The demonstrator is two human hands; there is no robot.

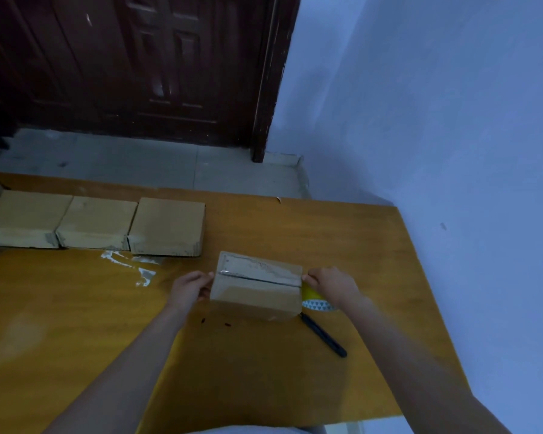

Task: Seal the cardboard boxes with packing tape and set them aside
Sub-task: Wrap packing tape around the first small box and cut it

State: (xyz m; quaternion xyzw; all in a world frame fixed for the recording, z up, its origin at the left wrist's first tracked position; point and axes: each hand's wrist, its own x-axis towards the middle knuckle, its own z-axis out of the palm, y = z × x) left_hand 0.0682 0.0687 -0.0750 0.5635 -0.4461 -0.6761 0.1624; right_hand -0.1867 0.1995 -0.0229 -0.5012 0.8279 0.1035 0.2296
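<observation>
A small cardboard box (255,292) stands in the middle of the orange table (342,245), its two top flaps meeting at a seam. My left hand (190,288) grips its left end and my right hand (333,285) grips its right end. A yellow roll of packing tape (314,299) lies just right of the box, partly hidden under my right hand. A row of closed cardboard boxes (166,227) sits at the back left of the table.
A black cutter (323,335) lies on the table in front of the tape roll. Scraps of clear tape (138,267) stick to the tabletop left of the box. The table's right edge runs along a blue wall (452,120); a dark door (138,64) stands beyond.
</observation>
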